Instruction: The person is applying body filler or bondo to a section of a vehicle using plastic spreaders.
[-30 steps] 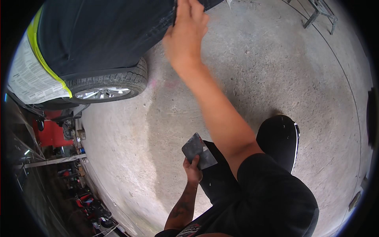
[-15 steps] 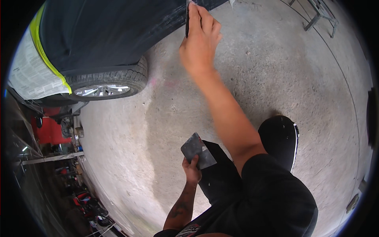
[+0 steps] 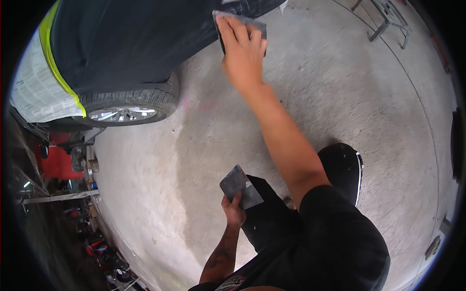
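My right hand [image 3: 244,56] reaches far forward, fingers spread over the back of a thin grey flat spreader [image 3: 258,24]. The spreader's broad face shows, and its far edge lies at or very near the lower part of a dark car body panel [image 3: 131,39]; I cannot tell whether they touch. Pale smears mark the panel just beyond it. Low in front of my body, my left hand [image 3: 233,209] grips a second grey rectangular spreader [image 3: 238,185] with the thumb on top. That plate has a lighter corner and small reddish specks.
A car wheel [image 3: 126,106] stands below the panel. Paper masking [image 3: 41,87] with yellow-green tape [image 3: 46,53] covers the car's left part. A metal stand [image 3: 388,22] is at the far right, a cable [image 3: 410,72] on the concrete floor [image 3: 208,145]. Red and dark items [image 3: 99,250] lie lower left.
The spreader in my right hand has turned from edge-on to showing its broad face, and that hand has come slightly nearer. My left hand holds its spreader almost unmoved.
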